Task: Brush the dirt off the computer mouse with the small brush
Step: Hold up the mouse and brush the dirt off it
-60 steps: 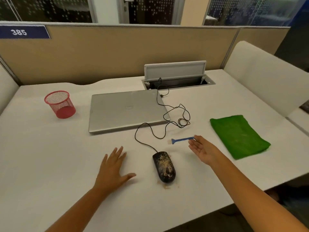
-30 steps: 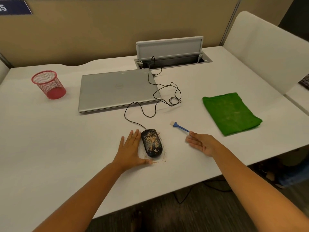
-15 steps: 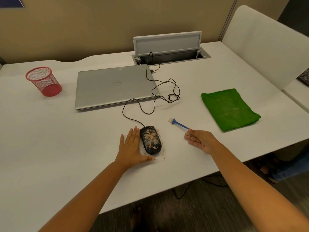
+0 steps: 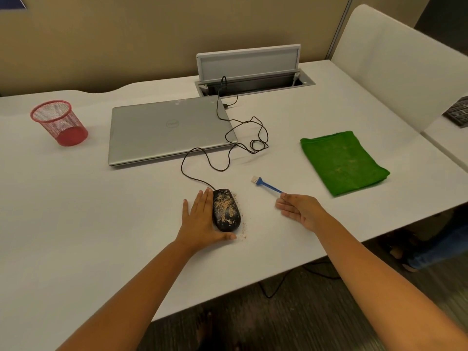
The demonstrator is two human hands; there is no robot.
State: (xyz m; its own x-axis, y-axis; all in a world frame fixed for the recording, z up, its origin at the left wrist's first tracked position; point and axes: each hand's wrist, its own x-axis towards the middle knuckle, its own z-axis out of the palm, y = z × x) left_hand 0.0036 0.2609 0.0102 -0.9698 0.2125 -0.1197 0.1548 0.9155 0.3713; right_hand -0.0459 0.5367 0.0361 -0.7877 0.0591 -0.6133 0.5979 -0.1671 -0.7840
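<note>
A black, oval wired computer mouse [image 4: 226, 210], its top speckled with tan, sandy dirt, lay on the white desk [image 4: 76, 224] near the front edge, with a few loose grains scattered on the surface just to its right and front. The left hand [image 4: 200, 220] rested flat on the desk against the mouse's left side, fingers spread and extended forward, the thumb curled along the mouse's near end. To the right of the mouse and apart from it, the right hand [image 4: 300, 210] pinched the end of a small blue plastic brush [image 4: 266, 184] between thumb and fingertips, the other fingers loosely curled; the brush's pale bristle head pointed away and to the left, low over the desk and not touching the mouse. The mouse's thin black cable [image 4: 228, 138] ran from its far end in loose loops across the corner of a closed silver laptop [image 4: 168, 129] and into an open grey cable hatch [image 4: 249, 72] set in the desk. A folded green cloth [image 4: 342, 160] lay well to the right of the brush, and a red wire-mesh cup [image 4: 59, 122] stood at the far left of the desk.
</note>
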